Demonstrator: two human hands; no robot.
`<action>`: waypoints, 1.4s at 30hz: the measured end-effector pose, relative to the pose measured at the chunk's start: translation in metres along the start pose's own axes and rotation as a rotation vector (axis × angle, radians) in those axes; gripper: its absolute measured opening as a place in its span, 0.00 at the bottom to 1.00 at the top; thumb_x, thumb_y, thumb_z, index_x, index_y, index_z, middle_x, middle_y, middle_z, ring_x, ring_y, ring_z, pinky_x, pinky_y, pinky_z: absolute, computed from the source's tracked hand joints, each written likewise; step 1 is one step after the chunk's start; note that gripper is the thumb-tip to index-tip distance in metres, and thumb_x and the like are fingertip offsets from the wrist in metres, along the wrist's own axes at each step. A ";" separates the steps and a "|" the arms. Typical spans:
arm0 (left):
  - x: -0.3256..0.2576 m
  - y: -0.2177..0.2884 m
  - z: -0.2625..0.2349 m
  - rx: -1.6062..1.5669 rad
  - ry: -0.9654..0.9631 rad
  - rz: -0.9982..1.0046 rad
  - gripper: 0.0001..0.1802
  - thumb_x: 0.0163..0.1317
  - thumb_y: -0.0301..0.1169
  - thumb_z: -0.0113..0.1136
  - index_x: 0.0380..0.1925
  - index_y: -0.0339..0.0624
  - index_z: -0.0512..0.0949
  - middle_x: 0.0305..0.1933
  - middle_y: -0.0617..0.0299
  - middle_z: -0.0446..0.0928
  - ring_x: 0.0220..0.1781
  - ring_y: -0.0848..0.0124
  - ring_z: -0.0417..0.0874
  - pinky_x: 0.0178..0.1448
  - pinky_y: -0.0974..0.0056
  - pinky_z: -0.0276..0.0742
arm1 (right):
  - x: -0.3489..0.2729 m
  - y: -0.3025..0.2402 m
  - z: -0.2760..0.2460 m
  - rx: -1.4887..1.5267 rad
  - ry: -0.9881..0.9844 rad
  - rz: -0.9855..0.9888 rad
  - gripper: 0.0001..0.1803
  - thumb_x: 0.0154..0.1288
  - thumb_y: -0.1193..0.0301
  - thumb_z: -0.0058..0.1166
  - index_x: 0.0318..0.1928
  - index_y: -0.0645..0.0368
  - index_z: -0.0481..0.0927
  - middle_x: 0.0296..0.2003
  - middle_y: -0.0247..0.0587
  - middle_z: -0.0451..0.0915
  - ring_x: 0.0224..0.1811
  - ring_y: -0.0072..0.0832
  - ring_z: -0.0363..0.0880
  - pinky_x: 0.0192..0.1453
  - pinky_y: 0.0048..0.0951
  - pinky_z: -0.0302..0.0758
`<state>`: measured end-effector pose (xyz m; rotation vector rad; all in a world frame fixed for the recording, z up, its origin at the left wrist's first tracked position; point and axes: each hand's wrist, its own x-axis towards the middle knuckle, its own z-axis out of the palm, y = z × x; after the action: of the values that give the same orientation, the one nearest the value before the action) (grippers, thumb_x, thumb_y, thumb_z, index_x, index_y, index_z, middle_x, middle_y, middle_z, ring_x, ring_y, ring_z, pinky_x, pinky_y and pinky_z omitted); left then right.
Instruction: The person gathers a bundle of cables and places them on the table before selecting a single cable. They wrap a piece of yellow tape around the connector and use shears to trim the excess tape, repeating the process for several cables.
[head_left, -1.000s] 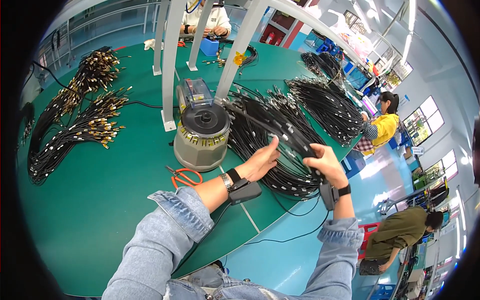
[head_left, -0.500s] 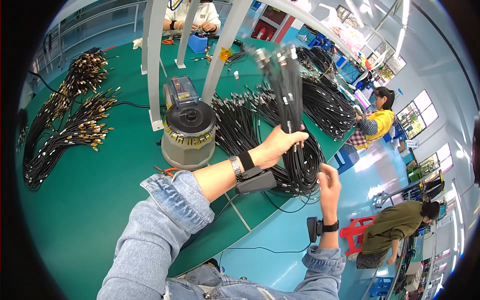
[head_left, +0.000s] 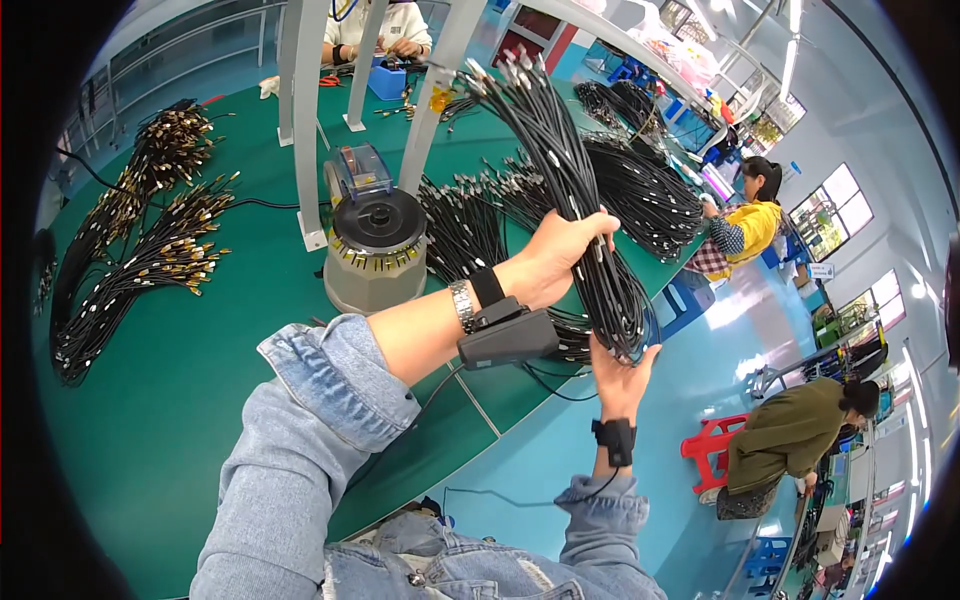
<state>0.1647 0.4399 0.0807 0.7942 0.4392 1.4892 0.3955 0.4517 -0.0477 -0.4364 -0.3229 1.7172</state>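
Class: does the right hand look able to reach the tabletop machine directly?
Probably not: the left forearm lies between the machine and the right hand, which sits at the lower end of the held cable bundle.

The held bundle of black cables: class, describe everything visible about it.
The held bundle of black cables consists of many thin, glossy, rubbery-looking strands with small whitish markers along them. Silvery tips fan out at its upper end; the lower end bends round in loops. It slants, its top leaning toward picture left, above other black cables on the green table. The left hand grips its middle; the right hand is open at the looped end, exact contact unclear.
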 end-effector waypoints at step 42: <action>-0.061 0.043 -0.041 0.166 -0.143 -0.097 0.06 0.57 0.27 0.58 0.32 0.43 0.70 0.28 0.66 0.72 0.34 0.76 0.75 0.42 0.69 0.70 | 0.109 -0.047 0.047 -0.193 -0.513 0.153 0.25 0.66 0.70 0.49 0.57 0.73 0.61 0.33 0.38 0.72 0.29 0.20 0.69 0.35 0.20 0.69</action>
<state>0.1016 0.3843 0.0702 0.9896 0.4913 1.3083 0.3981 0.5687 0.0026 -0.1535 -0.8485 1.9431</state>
